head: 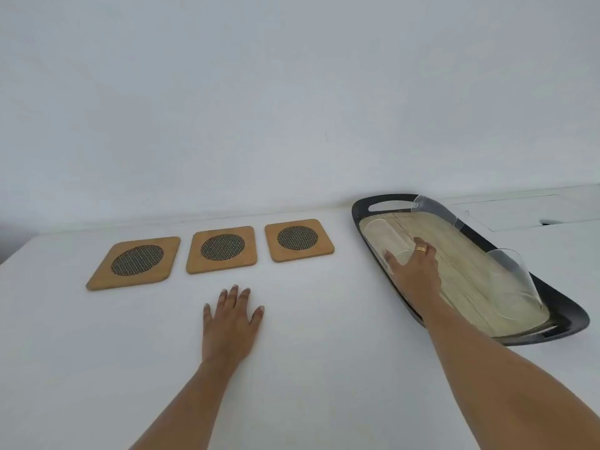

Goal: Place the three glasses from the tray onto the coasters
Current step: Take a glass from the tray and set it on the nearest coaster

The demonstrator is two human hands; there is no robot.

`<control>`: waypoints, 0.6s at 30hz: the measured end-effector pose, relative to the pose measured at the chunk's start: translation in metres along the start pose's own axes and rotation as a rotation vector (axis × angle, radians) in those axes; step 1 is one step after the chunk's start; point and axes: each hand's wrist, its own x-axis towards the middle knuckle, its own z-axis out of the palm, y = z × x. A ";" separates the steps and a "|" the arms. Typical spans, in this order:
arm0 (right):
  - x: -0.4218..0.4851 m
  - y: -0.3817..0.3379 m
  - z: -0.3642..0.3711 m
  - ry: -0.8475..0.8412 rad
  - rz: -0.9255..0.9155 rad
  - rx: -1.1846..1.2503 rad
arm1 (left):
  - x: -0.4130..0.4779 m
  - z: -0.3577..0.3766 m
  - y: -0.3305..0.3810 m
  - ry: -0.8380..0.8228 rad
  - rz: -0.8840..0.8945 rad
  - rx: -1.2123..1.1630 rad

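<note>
Three square wooden coasters with dark mesh centres lie in a row on the white table: the left coaster (134, 263), the middle coaster (222, 249) and the right coaster (298, 240). At the right sits a dark oval tray (565, 306) with a wood-look floor. Three clear glasses stand on it: a near-left glass (386, 235), a far glass (436, 209) and a near-right glass (516, 280). My right hand (412, 271), with a gold ring, wraps around the near-left glass. My left hand (230, 323) rests flat on the table below the middle coaster, fingers apart.
A white wall rises just behind the table's far edge. A white panel with a recessed outline (519, 212) lies behind the tray at the far right. The table's left corner (19, 251) falls away at the far left.
</note>
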 end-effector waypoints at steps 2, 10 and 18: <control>0.000 -0.002 -0.001 -0.004 0.037 0.031 | 0.001 0.000 -0.001 0.012 0.002 0.008; 0.001 -0.003 0.008 -0.069 0.065 0.012 | 0.001 0.000 -0.001 0.023 0.014 0.000; 0.002 -0.003 0.011 0.012 0.082 0.070 | 0.000 0.001 -0.002 0.032 0.016 -0.017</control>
